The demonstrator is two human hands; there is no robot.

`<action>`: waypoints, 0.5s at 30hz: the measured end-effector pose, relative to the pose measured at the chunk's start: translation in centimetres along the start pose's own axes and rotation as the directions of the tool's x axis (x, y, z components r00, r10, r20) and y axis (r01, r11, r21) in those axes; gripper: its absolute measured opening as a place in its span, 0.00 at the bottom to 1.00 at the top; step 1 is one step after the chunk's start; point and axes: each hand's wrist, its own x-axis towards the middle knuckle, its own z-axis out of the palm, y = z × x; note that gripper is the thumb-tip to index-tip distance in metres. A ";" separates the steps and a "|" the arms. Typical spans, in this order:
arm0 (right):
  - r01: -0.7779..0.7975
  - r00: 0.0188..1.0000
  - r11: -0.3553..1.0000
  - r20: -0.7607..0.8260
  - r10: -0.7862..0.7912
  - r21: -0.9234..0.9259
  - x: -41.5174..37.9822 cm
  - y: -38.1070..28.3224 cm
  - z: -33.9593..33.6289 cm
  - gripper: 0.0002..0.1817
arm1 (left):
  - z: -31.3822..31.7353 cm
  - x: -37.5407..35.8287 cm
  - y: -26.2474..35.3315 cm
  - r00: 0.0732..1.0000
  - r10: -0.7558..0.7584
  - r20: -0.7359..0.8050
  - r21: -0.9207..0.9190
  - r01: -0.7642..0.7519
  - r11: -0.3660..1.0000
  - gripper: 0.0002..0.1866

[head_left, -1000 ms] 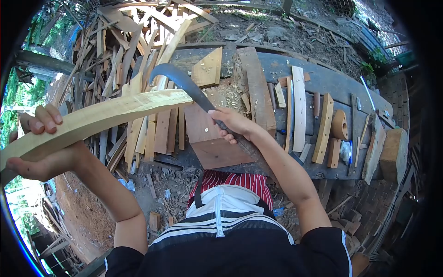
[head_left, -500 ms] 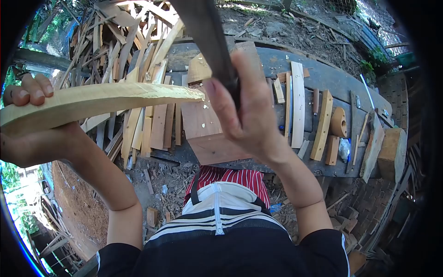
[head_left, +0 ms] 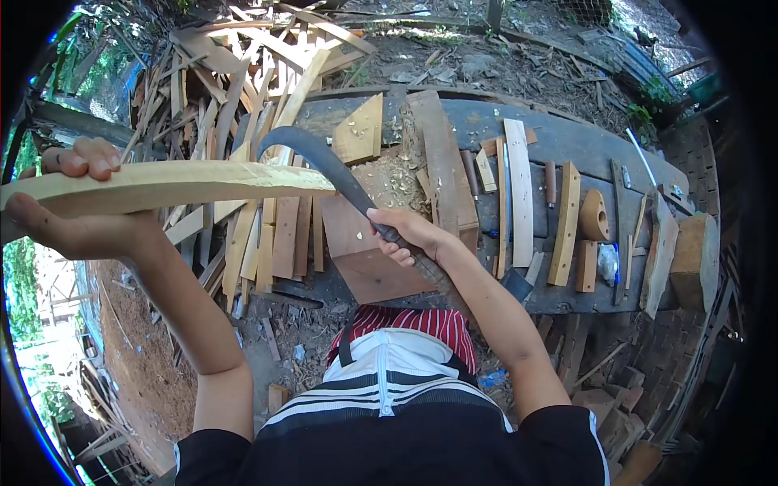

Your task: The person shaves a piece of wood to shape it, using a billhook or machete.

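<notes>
My left hand grips a long, pale, slightly curved piece of wood near its left end, fingers over the top and thumb below. It is held up over the left part of the bench, its narrower right end pointing at the tool. My right hand is closed round the handle of a sickle with a dark hooked blade. The blade rises up and left, overlapping the wood's right end in this view. Under them lies a reddish-brown wooden block, and wood chips are scattered just behind it.
On the dark bench lie a thick plank, a pale strip, a curved yellow bar and a block with a hole. A heap of scrap wood stands at the back left.
My right hand has come down, bringing the sickle from high in front of the camera to the wood's right end. The wood has shifted slightly, its right end now a little lower and further left.
</notes>
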 end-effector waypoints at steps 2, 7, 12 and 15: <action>0.066 0.954 0.928 -0.249 -0.167 -0.367 0.3 0.2 1.4 0.19 | -0.7 -0.2 -0.3 0.992 0.043 -0.116 0.135 -0.027 0.990 0.24; 0.353 0.807 0.694 -0.171 -0.565 -0.628 -4.2 -4.5 7.4 0.20 | 0.0 0.1 -0.1 0.995 0.040 -0.090 0.150 -0.026 0.988 0.24; 0.583 0.401 0.245 0.012 -0.916 -0.775 -6.7 -6.7 11.0 0.17 | -1.4 1.4 -1.4 0.998 0.019 -0.053 0.106 -0.013 0.994 0.19; 0.215 0.486 0.237 -0.106 -0.868 -0.948 -2.9 -2.5 7.5 0.16 | -0.6 0.9 -0.9 0.991 0.036 -0.132 0.120 -0.020 0.993 0.21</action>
